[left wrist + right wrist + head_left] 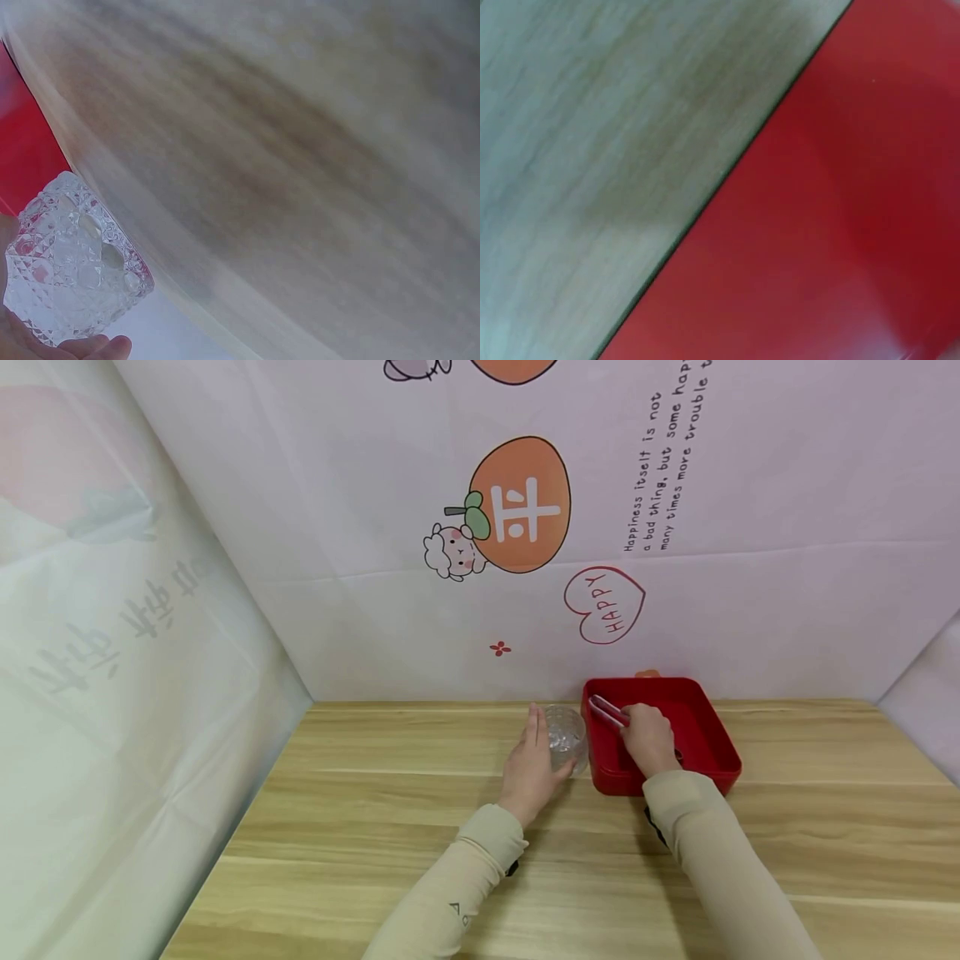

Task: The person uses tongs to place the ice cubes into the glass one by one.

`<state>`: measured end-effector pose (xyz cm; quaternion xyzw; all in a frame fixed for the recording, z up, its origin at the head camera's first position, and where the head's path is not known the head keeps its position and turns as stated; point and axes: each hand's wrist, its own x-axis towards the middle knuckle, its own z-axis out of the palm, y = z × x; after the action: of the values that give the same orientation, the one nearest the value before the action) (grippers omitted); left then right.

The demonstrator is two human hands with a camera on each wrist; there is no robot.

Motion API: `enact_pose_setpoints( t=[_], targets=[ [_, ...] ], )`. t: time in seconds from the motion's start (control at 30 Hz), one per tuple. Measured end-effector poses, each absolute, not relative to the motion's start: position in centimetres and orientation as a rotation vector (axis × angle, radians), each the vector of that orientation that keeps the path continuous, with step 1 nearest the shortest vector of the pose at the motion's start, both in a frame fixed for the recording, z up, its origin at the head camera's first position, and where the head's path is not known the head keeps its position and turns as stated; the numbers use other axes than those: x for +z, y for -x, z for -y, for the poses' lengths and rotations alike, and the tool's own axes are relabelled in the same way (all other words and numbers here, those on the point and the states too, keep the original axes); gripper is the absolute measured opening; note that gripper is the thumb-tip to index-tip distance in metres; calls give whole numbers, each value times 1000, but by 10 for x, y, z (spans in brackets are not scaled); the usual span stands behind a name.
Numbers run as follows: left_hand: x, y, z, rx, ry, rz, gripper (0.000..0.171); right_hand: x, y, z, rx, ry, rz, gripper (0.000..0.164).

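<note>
My left hand [528, 772] holds a clear cut-glass cup [567, 731], with the fingers along its left side and the thumb round the near right. In the left wrist view, the patterned glass wall of the cup [75, 262] shows between the fingers. Beside it stands a red square tray [622, 783]. Over the tray's left part, my right hand [651, 739] grips slim clear tongs [609, 710], whose rounded end points to the far left. The hand hides the rest of the tongs. The right wrist view shows only the red tray [780, 240] and wood.
Both stand near the back edge of a wood-grain table [375, 810]. A small dark thing [678, 755] shows in the tray, right of my right wrist. Behind the table hangs a white printed cloth [360, 610], and another pale cloth [150, 693] closes the left side.
</note>
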<state>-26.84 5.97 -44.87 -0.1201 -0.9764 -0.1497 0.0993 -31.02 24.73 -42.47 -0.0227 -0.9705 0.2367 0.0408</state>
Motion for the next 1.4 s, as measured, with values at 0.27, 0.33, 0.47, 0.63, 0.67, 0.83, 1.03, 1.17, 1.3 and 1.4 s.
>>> enact_pose_setpoints(
  t=[0.27,0.33,0.47,0.63,0.67,0.83,1.03,1.17,1.3,1.4],
  targets=[
    [-449,268,-61,-436,355,2884,91,-423,309,-250,709,70,2959,33],
    [-449,269,-62,-435,352,2886,91,-423,308,-250,704,71,2955,32],
    [-450,269,-62,-441,352,2893,91,-421,307,-253,706,70,2945,32],
    [-451,270,-61,-434,363,2888,90,-421,307,-258,717,70,2921,33],
    [-451,270,-60,-434,365,2887,90,-420,307,-259,715,70,2914,33],
    [-450,268,-59,-428,378,2874,90,-417,302,-268,695,48,2889,34],
    [-449,268,-58,-395,370,2869,89,-406,293,-279,694,-4,2852,34],
    [-449,267,-58,-383,375,2874,89,-402,287,-289,664,-38,2781,33],
    [-449,267,-58,-390,381,2871,89,-401,282,-299,656,-66,2751,32],
    [-449,266,-59,-389,385,2871,89,-400,278,-304,659,-68,2749,32]
  ],
)
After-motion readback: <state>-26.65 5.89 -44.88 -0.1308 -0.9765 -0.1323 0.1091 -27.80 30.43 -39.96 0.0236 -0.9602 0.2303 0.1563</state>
